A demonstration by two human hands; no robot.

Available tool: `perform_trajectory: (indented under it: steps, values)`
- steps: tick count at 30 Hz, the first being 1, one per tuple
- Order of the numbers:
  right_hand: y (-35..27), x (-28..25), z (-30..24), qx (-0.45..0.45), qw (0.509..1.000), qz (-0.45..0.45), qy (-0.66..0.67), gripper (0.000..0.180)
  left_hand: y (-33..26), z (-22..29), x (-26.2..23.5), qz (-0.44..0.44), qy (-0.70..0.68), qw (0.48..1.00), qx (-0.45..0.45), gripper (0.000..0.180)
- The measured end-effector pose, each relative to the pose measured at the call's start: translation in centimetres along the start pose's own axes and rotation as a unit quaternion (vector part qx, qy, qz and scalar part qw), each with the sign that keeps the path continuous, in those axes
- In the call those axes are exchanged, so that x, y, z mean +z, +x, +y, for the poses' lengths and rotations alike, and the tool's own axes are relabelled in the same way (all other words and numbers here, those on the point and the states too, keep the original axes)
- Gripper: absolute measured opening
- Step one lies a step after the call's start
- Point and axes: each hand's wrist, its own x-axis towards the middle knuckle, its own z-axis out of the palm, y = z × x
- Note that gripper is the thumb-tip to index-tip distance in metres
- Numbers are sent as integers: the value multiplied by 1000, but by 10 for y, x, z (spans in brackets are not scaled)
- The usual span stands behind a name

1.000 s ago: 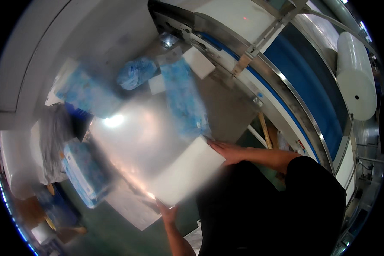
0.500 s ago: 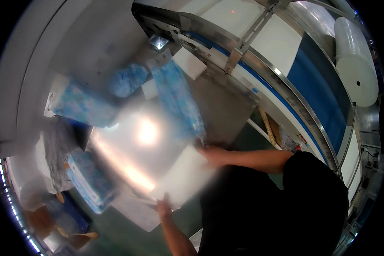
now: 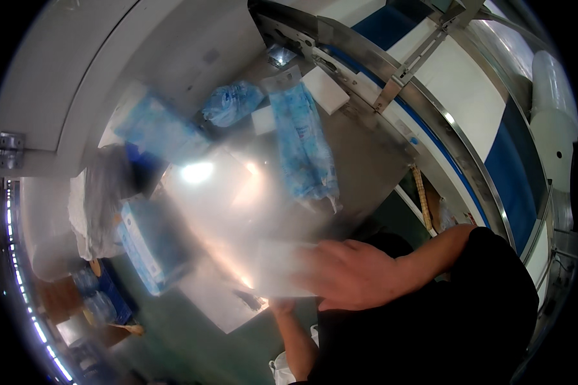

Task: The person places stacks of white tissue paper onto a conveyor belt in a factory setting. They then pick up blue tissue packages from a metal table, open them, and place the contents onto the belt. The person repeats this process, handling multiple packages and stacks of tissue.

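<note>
My right hand [image 3: 350,277] is blurred with motion and lies over a flat white pack [image 3: 277,273] at the near edge of the shiny steel table [image 3: 372,160], fingers gripping it. My left hand [image 3: 281,307] comes up from below and holds the same pack at its lower edge; most of that hand is hidden. A glossy clear film [image 3: 225,192] spreads from the pack across the table and glares under the light. Beyond it lies a long blue-patterned pack [image 3: 302,144].
A crumpled blue bag [image 3: 231,102], two white blocks [image 3: 324,90], and blue packs at the left [image 3: 154,128] and lower left [image 3: 151,244] surround the film. A blue-belted conveyor [image 3: 514,167] with a steel rail runs along the right, beside a white roll [image 3: 552,96].
The white pack has come nearer to my body. My right hand has swung left and down over it, and my left hand has shifted right beneath it.
</note>
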Motion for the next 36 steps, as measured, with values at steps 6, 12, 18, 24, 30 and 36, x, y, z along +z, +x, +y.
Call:
perform_trajectory:
  steps: [6,12,18,24,30,36]
  values:
    - [-1,-1,9,-33,999,-26,5,79,4,-19,-52,76,27,996,26,63]
    - [-14,32,60,91,992,-38,81,92,-19,21,-78,143,197,964,110,73]
    - [-42,112,119,308,921,-16,238,108,-50,42,-86,271,376,872,158,72]
    - [-96,160,143,318,915,69,240,106,-41,20,-49,235,382,882,143,59]
    - [-110,169,156,349,890,14,293,77,-35,-21,-101,166,373,904,129,56]
    - [-109,172,162,394,859,-39,323,63,-31,-29,-115,132,388,897,165,56]
